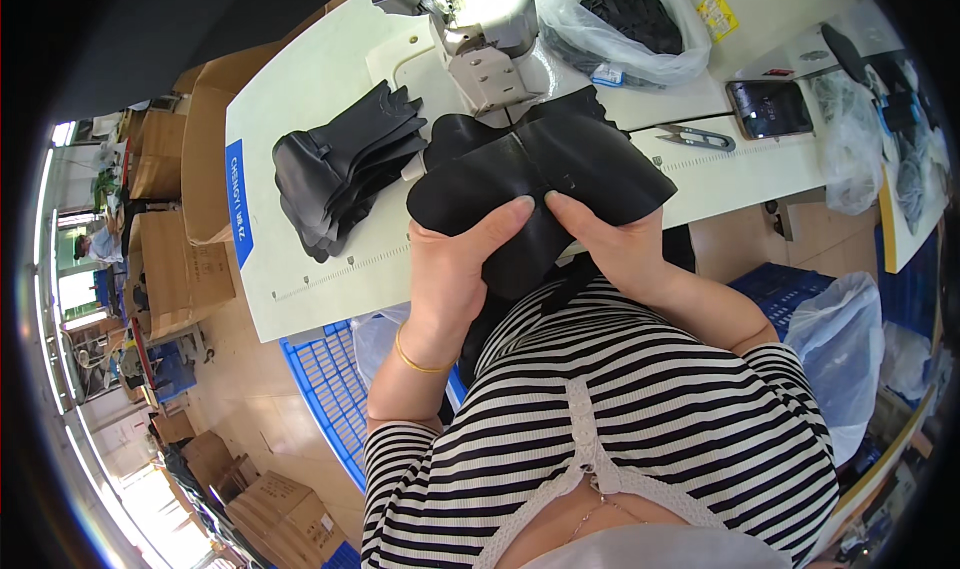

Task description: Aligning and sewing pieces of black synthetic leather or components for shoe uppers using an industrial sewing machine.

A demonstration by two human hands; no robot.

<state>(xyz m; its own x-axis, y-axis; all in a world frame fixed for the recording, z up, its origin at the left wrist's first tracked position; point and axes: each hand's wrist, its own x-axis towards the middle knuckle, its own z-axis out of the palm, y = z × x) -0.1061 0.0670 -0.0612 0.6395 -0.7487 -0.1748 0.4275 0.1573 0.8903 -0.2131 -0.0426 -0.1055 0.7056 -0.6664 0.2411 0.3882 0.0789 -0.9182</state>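
Observation:
Between both hands I hold a black leather piece [600,159] with curved lobes and a seam down its middle, just in front of the sewing machine [490,44]. My left hand [455,264] grips its left side, thumb pressed on the face near the seam and fingers hidden underneath. On the other side my right hand [620,239] does the same, its thumb close to the left one. A fanned stack of black leather pieces [345,164] lies on the white table [285,294] to the left of the held piece.
Thread snips [697,138] and a dark phone [770,109] lie on the right of the table. Behind them sits a clear plastic bag [690,54] of black pieces. A blue crate [330,394] stands below the front edge, and cardboard boxes [180,269] are at the left.

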